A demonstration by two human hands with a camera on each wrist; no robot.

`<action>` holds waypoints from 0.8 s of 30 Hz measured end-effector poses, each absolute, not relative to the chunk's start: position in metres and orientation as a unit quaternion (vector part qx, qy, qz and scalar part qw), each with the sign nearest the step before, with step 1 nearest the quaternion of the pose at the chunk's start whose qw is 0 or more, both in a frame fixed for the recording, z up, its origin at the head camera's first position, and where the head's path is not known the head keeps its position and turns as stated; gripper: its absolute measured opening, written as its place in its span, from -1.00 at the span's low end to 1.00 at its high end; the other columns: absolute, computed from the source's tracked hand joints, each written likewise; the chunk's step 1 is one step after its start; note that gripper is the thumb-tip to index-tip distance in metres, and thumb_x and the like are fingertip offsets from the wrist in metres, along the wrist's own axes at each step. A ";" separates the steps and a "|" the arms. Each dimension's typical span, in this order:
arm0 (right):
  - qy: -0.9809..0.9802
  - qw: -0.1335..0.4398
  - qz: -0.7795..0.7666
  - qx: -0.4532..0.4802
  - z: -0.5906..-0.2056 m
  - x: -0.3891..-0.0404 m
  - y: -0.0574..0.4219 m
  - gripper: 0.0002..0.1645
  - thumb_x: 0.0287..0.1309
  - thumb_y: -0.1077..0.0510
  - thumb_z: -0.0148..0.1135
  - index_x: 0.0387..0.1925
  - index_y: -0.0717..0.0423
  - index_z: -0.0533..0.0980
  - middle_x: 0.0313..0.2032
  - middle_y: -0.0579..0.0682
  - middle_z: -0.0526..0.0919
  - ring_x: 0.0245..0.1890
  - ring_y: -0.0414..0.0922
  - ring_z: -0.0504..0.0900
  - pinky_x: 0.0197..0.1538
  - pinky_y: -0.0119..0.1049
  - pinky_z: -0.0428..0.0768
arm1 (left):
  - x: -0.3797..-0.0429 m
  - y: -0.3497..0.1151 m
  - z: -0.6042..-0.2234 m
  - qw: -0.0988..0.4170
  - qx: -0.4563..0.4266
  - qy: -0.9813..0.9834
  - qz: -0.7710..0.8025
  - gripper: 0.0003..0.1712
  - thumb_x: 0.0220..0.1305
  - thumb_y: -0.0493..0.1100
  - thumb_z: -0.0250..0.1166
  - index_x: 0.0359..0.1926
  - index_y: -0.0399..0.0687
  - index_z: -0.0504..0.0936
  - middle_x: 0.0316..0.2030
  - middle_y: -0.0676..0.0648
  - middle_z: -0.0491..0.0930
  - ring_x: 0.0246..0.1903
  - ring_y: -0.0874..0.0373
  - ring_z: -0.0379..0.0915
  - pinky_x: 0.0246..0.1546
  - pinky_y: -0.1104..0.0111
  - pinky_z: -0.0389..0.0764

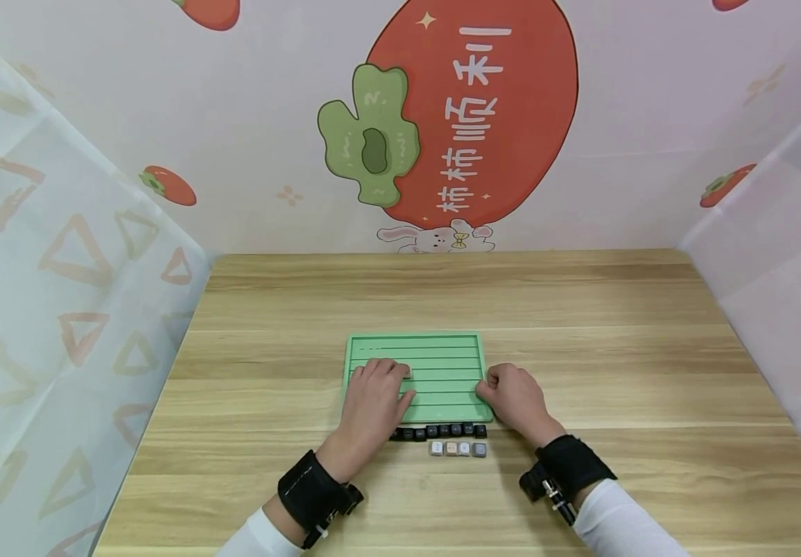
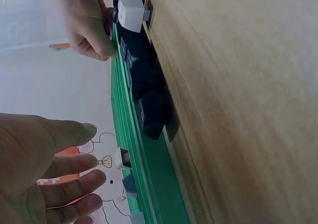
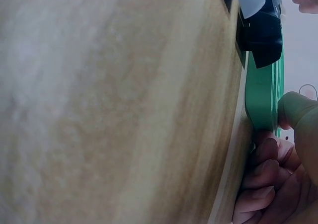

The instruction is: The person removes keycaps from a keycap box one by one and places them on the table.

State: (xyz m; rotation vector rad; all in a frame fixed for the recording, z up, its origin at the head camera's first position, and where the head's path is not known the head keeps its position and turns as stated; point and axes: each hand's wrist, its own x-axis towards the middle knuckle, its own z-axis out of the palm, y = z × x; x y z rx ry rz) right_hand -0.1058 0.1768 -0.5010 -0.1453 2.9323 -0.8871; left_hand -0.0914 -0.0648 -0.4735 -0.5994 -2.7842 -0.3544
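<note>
A shallow green tray (image 1: pixel 442 353) with raised parallel ridges lies on the table. Over its left half hovers my left hand (image 1: pixel 374 391), fingers loosely spread and holding nothing. In the left wrist view a white keycap (image 2: pixel 122 158) and a blue-grey keycap (image 2: pixel 130 185) sit on the tray near those fingers. My right hand (image 1: pixel 517 396) grips the tray's right edge; the right wrist view has its thumb (image 3: pixel 293 107) on the rim and the other fingers curled against the side. In the head view the left hand hides part of the tray.
A row of black keycaps (image 1: pixel 444 430) runs along the tray's near edge. Closer to me stands a short row of pale keycaps, among them a grey one (image 1: pixel 480 449). The wooden table (image 1: pixel 289 309) meets a printed backdrop (image 1: pixel 268 116) at its far edge.
</note>
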 end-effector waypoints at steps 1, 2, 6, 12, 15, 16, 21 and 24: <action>0.955 0.038 -0.289 -0.047 -0.501 -0.106 0.177 -0.60 -0.03 0.18 0.11 -0.81 0.01 0.16 -0.77 -0.16 0.04 -0.71 -0.19 0.04 -0.53 -0.33 0.02 | -0.092 -0.065 -0.474 0.137 -0.206 -0.961 -0.124 -0.70 0.03 0.01 0.38 -0.23 -0.02 0.69 -0.25 -0.04 0.64 -0.20 0.01 0.51 -0.33 0.20 0.47; 0.956 0.038 -0.288 -0.047 -0.501 -0.106 0.177 -0.60 -0.03 0.18 0.11 -0.81 0.01 0.16 -0.77 -0.16 0.04 -0.71 -0.19 0.04 -0.53 -0.33 0.02 | -0.094 -0.065 -0.474 0.138 -0.206 -0.961 -0.125 -0.70 0.02 0.00 0.39 -0.23 -0.04 0.69 -0.25 -0.05 0.64 -0.19 0.00 0.51 -0.32 0.19 0.48; 0.956 0.039 -0.288 -0.045 -0.501 -0.106 0.177 -0.61 -0.03 0.19 0.10 -0.81 0.02 0.16 -0.77 -0.16 0.04 -0.71 -0.19 0.05 -0.53 -0.33 0.03 | -0.098 -0.065 -0.474 0.137 -0.204 -0.962 -0.122 -0.64 0.02 0.01 0.38 -0.17 -0.08 0.68 -0.21 -0.08 0.64 -0.14 -0.03 0.51 -0.24 0.14 0.51; 0.956 0.038 -0.289 -0.044 -0.501 -0.106 0.177 -0.62 -0.04 0.18 0.10 -0.81 0.03 0.18 -0.78 -0.15 0.06 -0.72 -0.19 0.06 -0.54 -0.34 0.05 | -0.102 -0.063 -0.474 0.117 -0.203 -0.965 -0.117 -0.55 0.03 0.04 0.38 -0.07 -0.08 0.65 -0.14 -0.10 0.62 -0.10 -0.03 0.49 -0.20 0.13 0.50; 0.955 0.034 -0.290 -0.045 -0.500 -0.106 0.176 -0.62 -0.04 0.19 0.09 -0.81 0.03 0.18 -0.78 -0.15 0.06 -0.72 -0.19 0.07 -0.54 -0.34 0.05 | -0.105 -0.062 -0.473 0.115 -0.203 -0.966 -0.108 -0.57 0.04 0.02 0.37 -0.07 -0.06 0.65 -0.13 -0.08 0.63 -0.09 -0.01 0.49 -0.22 0.16 0.50; 0.955 0.034 -0.291 -0.045 -0.500 -0.106 0.176 -0.62 -0.04 0.19 0.09 -0.81 0.03 0.18 -0.79 -0.16 0.06 -0.73 -0.19 0.07 -0.54 -0.34 0.05 | -0.106 -0.062 -0.474 0.115 -0.202 -0.967 -0.106 -0.59 0.06 0.01 0.36 -0.07 -0.06 0.65 -0.14 -0.07 0.63 -0.10 0.00 0.49 -0.23 0.17 0.50; 0.955 0.032 -0.293 -0.046 -0.500 -0.106 0.177 -0.62 -0.05 0.19 0.09 -0.82 0.02 0.17 -0.78 -0.15 0.06 -0.72 -0.19 0.06 -0.54 -0.33 0.04 | -0.114 -0.061 -0.476 0.111 -0.204 -0.967 -0.100 -0.70 0.14 -0.07 0.26 -0.12 -0.06 0.68 -0.19 -0.06 0.66 -0.14 0.01 0.52 -0.29 0.20 0.49; 0.955 0.032 -0.292 -0.046 -0.501 -0.106 0.177 -0.62 -0.05 0.19 0.09 -0.82 0.02 0.17 -0.78 -0.15 0.06 -0.72 -0.19 0.05 -0.55 -0.34 0.04 | -0.118 -0.061 -0.478 0.098 -0.203 -0.970 -0.094 -0.75 0.15 -0.09 0.23 -0.17 -0.04 0.69 -0.23 -0.04 0.67 -0.17 0.02 0.52 -0.31 0.19 0.48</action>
